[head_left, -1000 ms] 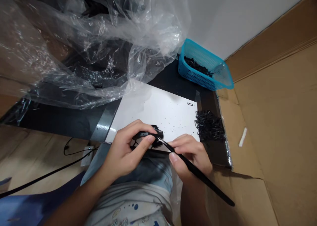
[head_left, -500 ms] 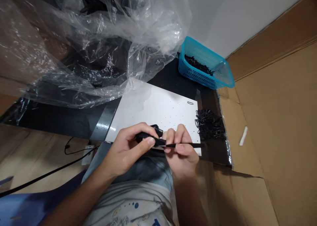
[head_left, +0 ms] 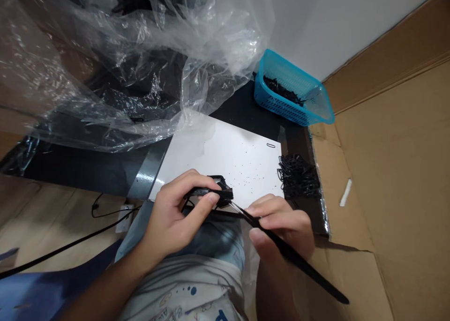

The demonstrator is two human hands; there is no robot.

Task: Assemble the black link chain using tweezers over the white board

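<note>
My left hand pinches a black moulded part between thumb and fingers, above the near edge of a white sheet. What kind of part it is, I cannot make out. My right hand is closed around black tweezers; their thin silver tips meet the part's lower right edge and the back end slants down to the right. Small black specks are scattered on the sheet, and a thin black loop lies near its far right corner.
A heap of black loops lies right of the sheet. Behind it stands a blue basket with black pieces inside. Clear plastic film spreads over the far left of the black table. Cardboard borders the right side.
My right hand has moved right and slightly down. The tweezers have swung from nearly level to a downward slant, and more of their length shows. My left hand has tilted the black part slightly.
</note>
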